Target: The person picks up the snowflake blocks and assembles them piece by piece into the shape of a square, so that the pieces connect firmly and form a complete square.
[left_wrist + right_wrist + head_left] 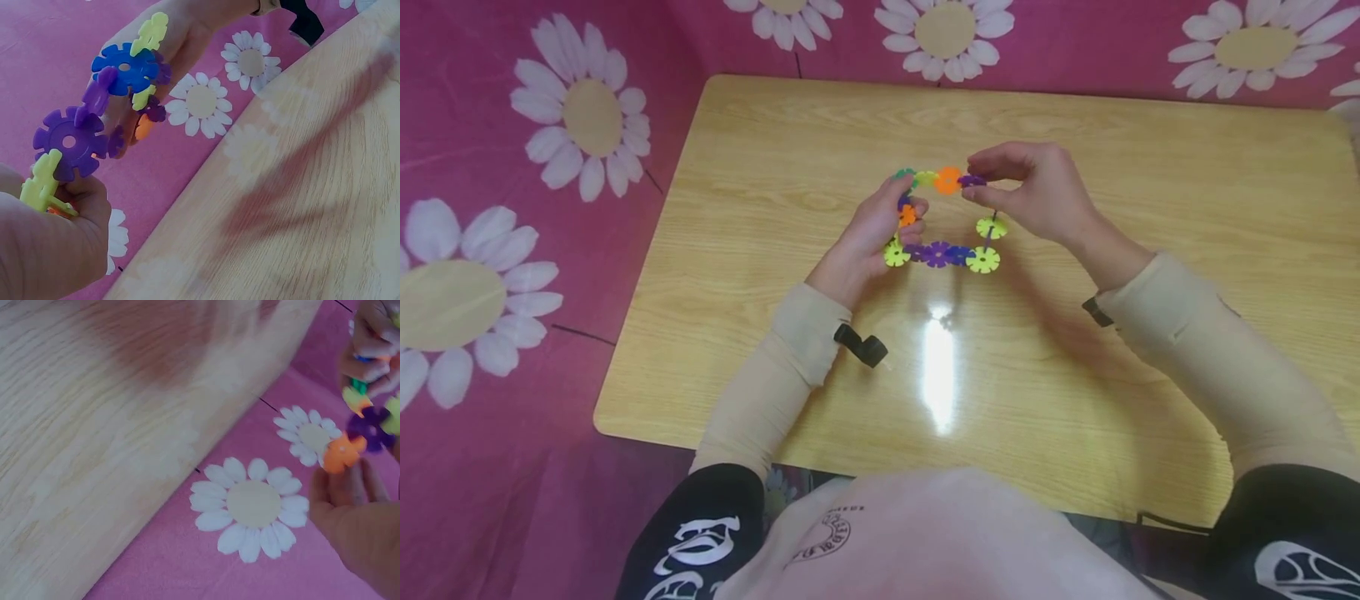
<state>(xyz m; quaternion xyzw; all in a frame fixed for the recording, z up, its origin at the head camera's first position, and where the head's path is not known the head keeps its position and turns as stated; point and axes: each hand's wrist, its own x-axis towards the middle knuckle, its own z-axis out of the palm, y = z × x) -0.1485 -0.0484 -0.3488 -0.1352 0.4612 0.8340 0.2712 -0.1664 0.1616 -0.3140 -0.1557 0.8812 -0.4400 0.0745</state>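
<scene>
Both hands hold up a ring of interlocking plastic flower discs (937, 254) in purple, blue, yellow-green, orange and green, roughly rectangular in outline. My left hand (871, 227) grips its left side, the thumb near a green disc (904, 177) at the top corner. At the upper right, my right hand (1041, 190) pinches a purple disc (972, 181) between thumb and fingers, beside an orange disc (948, 181). In the left wrist view, a large purple disc (70, 142) and a blue disc (125, 69) are slotted together through smaller side-on pieces.
Beneath the hands lies a wood-grain table (737, 167) with a bright light reflection (938, 367) on its surface. A pink cloth with white daisies (591, 117) hangs behind and to the left. Each wrist bears a black camera mount (861, 345).
</scene>
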